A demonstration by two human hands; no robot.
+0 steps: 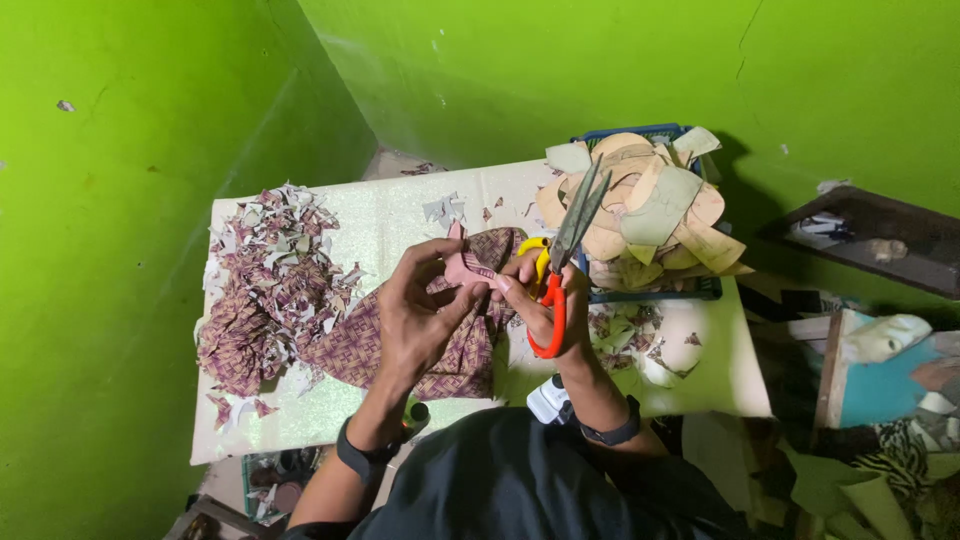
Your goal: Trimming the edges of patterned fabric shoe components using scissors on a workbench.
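Both hands close their grip around one small pink cut piece (468,270), held up above the middle of the table: the left hand (418,315) pinches its lower edge between thumb and fingers, and the right hand (545,300) steadies its other side with the fingertips while its remaining fingers are hooked through the orange handles of a pair of scissors (562,270). The scissor blades point up and away toward the far wall and look nearly closed, clear of the piece, so no cut is being made at this instant; it looks more like the piece is being turned or checked. Just beneath the hands lies a sheet of purple woven-pattern material (400,345), draped on the table (380,215) and partly hidden by the wrists. As for how far things have gone, my judgement is that a good deal of cutting is done: a big heap of purple and white offcuts (265,290) covers the left end of the table, and a blue basket (650,135) at the far right is piled high with tan and pale cut shapes (650,205). More scraps (645,345) lie near the right wrist. The patterned sheet is still large, so plenty appears left to cut. Bright green walls (130,200) close in the corner, and a small white object (548,400) sits at the near table edge; what it is I cannot tell.
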